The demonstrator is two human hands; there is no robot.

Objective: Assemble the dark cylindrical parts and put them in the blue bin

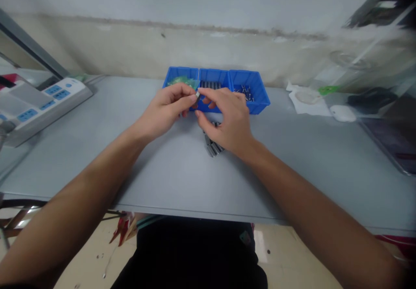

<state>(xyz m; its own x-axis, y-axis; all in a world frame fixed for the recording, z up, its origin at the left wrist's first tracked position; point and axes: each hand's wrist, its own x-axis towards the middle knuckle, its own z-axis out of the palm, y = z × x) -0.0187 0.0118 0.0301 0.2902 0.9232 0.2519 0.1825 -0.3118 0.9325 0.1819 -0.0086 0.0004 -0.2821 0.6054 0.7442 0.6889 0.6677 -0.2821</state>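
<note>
Between the thumb and fingers of my left hand [167,107] is a small dark metal cylinder [198,97] with a pale end, held tilted above the table. My right hand [229,118] is close beside it; the index fingertip is at the cylinder's upper end, while the thumb stands apart lower down. Partly hidden under my right hand, several dark grey metal cylinders [214,149] lie on the table. Just behind my hands stand three joined blue bins: the left bin [182,71] with greenish clear plastic, the middle bin [213,73] with dark cylinders, the right bin [260,94] with small shiny metal parts.
A white power strip [48,102] lies on the left of the grey table [182,180]. To the right are a white paper [308,102], a white rounded object [343,113] and a dark flat device [393,141]. The wall [130,42] rises behind the bins.
</note>
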